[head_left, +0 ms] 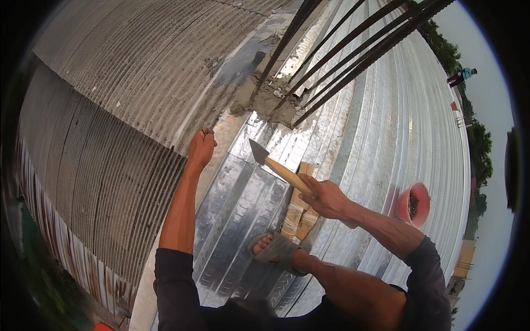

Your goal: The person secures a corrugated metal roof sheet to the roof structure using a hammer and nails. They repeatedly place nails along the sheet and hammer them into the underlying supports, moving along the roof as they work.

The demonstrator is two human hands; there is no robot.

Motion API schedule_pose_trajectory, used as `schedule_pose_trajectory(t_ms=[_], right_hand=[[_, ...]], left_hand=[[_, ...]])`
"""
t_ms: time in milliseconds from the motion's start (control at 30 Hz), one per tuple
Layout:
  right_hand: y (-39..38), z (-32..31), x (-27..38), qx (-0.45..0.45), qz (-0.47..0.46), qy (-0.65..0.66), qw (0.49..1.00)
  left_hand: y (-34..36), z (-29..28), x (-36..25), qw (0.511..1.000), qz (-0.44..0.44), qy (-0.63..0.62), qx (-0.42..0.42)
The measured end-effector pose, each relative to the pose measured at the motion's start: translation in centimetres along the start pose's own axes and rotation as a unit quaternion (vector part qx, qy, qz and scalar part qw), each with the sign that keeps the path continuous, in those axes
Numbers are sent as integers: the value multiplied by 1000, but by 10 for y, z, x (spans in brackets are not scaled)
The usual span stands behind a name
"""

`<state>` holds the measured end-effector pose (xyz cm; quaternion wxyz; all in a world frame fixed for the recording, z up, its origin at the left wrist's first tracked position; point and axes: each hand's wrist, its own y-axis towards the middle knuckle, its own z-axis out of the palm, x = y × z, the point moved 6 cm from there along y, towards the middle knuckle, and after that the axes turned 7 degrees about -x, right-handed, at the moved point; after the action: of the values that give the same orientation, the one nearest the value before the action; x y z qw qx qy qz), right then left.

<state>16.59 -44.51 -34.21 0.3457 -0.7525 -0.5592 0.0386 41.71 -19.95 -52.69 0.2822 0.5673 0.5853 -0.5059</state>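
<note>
My right hand is closed round the wooden handle of a hammer. Its grey, wedge-shaped metal head points up and to the left, above the shiny ribbed metal decking. Farther left, my left hand is closed in a fist over the pale wall edge beside the decking. Whatever it may hold is too small or hidden to make out. Beneath the hammer, strips of wood lie on the decking next to my sandalled foot.
Steel reinforcing bars rise from rough concrete ahead of my hands. A pink bucket with small dark pieces in it stands on the right. Corrugated roofing lies beyond the wall edge at left. Another person is far off.
</note>
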Motion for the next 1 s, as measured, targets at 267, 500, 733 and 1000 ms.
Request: schedule_pose_trajectory(t_ms=[267,500,733,1000], right_hand=[[-60,-100,22,-66,1,96,993],[-111,-161,67,-216,-77,79,970],[-86,-146,124,-169,-129,114,970],[-39,-104,175,-142,-168,214,952]], left_hand=[[-38,26,-21,994,80,-53,46],[-46,35,-6,991,111,78,-22],[-52,42,-9,970,168,176,-8],[-54,28,-30,962,180,205,-27]])
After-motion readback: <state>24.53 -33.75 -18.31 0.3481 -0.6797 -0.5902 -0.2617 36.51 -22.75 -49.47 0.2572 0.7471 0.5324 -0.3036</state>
